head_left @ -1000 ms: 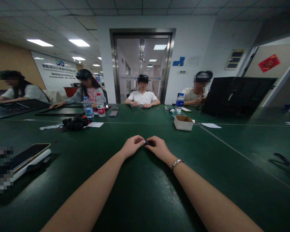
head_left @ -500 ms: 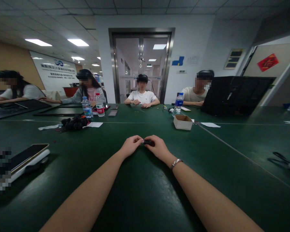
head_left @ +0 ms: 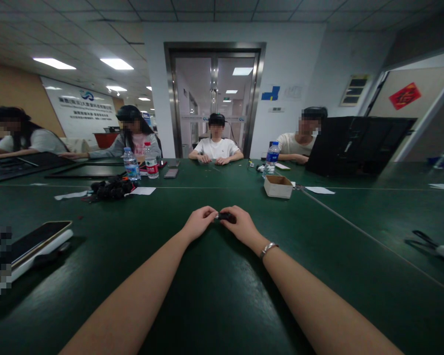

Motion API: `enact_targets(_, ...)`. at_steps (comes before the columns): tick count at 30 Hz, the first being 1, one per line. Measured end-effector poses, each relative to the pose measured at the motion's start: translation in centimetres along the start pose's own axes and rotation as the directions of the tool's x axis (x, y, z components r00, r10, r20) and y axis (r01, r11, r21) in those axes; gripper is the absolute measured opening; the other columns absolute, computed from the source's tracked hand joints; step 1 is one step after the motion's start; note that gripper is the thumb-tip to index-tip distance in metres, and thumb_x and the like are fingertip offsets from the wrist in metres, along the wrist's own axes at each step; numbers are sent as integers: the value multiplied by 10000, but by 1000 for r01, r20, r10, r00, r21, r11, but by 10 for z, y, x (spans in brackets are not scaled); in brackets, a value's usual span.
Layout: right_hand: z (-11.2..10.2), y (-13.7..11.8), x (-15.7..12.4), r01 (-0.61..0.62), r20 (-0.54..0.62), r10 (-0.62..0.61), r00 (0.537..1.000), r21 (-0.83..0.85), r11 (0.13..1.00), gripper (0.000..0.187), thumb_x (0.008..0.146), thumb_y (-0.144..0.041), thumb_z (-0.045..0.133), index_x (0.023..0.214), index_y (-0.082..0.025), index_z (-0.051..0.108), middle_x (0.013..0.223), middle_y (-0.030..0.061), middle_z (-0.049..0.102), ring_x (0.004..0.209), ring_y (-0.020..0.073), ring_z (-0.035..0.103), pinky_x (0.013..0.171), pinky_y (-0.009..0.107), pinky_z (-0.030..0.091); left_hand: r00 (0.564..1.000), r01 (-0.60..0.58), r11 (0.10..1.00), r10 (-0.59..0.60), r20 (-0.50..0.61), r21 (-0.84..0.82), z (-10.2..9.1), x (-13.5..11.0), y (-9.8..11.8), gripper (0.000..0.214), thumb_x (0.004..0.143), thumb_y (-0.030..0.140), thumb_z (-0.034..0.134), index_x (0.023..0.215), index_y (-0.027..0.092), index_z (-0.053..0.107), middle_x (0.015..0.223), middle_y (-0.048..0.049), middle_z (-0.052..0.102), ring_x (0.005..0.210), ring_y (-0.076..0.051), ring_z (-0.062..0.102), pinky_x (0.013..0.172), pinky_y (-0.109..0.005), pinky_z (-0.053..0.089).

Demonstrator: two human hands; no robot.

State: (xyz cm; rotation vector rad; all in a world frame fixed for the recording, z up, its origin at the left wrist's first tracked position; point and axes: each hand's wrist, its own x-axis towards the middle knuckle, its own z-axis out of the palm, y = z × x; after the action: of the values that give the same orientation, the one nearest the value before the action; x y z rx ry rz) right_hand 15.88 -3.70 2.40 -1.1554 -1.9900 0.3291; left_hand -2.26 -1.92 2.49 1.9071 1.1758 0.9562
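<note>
My left hand [head_left: 199, 223] and my right hand [head_left: 242, 226] meet just above the green table [head_left: 214, 296], fingertips almost together. Between them lies a small dark, elongated object [head_left: 226, 217] with a shiny metal-like end on its left; its kind is too small to make out. The fingers of my right hand are closed around the dark part. At the shiny end, my left thumb and forefinger are pinched. A silver bracelet [head_left: 269, 249] circles my right wrist.
A small open box [head_left: 278, 187] stands beyond my right hand, near a water bottle [head_left: 272, 159]. Black bundled items [head_left: 111, 189] and two bottles are at the back left. A phone [head_left: 40, 241] lies left. Several people sit around the table; a black computer case [head_left: 358, 148] stands right.
The view has shifted slightly, so the surroundings sit a little further left. Both hands keep nearly the same pose on the small dark object.
</note>
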Motion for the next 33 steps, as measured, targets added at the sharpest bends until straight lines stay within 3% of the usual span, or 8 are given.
enact_targets(14, 1, -1, 0, 15, -6, -15, 1000, 26, 1000, 207, 742, -151, 629, 943, -197, 643, 867, 20, 578, 786, 132, 543, 753, 282, 445, 1000, -7, 998, 7, -10, -68, 2, 3, -7, 351, 801, 509, 470, 837, 178, 580, 635, 19, 557, 611, -124, 526, 623, -254, 417)
enact_targets(25, 2, 0, 1, -4, -29, 5, 1000, 25, 1000, 202, 731, -159, 645, 931, -190, 639, 865, 23, 587, 792, 136, 545, 737, 275, 447, 998, -51, 991, 48, -33, -125, 1, 4, -11, 266, 749, 382, 608, 912, 173, 595, 850, -31, 630, 784, -144, 589, 750, -285, 469)
enact_targets(33, 0, -1, 2, -17, -28, 18, 999, 28, 999, 212, 728, -162, 646, 938, -192, 646, 866, 22, 587, 806, 139, 544, 744, 282, 446, 998, -51, 984, 55, 21, -173, -4, -1, 1, 212, 695, 239, 659, 886, 170, 601, 923, -33, 640, 812, -143, 596, 791, -308, 475)
